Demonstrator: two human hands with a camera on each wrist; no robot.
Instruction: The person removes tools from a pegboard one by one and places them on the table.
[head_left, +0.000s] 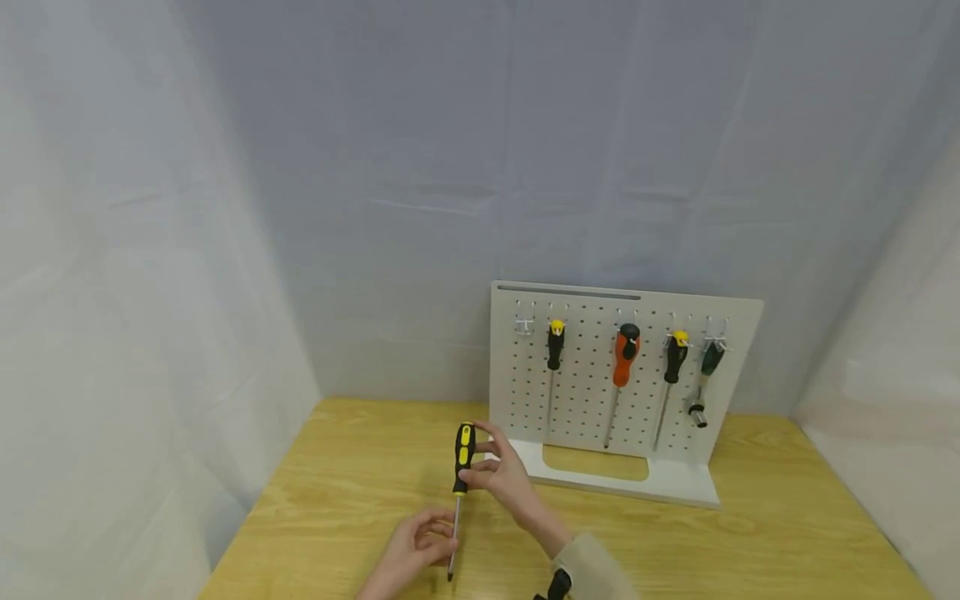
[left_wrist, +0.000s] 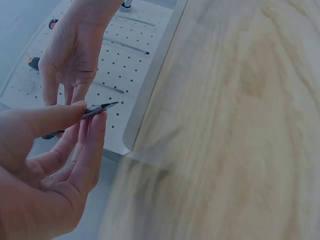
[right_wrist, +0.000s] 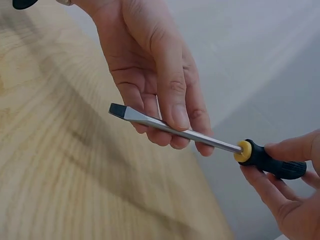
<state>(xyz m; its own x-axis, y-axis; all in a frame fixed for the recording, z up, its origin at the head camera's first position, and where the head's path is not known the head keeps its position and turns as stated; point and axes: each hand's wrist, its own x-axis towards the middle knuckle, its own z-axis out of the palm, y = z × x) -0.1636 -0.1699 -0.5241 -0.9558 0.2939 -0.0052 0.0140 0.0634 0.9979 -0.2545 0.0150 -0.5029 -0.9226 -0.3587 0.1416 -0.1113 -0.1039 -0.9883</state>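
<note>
A flat-blade screwdriver (head_left: 464,447) with a black and yellow handle is held above the wooden table, handle up and tip down in the head view. My right hand (head_left: 508,481) grips its handle between thumb and fingers. Lower down, my left hand (head_left: 414,550) pinches the metal shaft near the tip. In the right wrist view, the left thumb lies across the shaft (right_wrist: 205,140), and the dark flat tip (right_wrist: 118,110) sticks out past the fingers. From the left wrist view, the handle is mostly hidden behind the hands.
A white pegboard (head_left: 585,400) stands at the back right. On its hooks hang a black-yellow screwdriver (head_left: 555,346), a red-black one (head_left: 626,357), another black-yellow one (head_left: 677,358) and a green-handled ratchet-like tool (head_left: 712,358). The leftmost hook (head_left: 524,327) holds nothing. Pale curtains (head_left: 390,208) surround the table.
</note>
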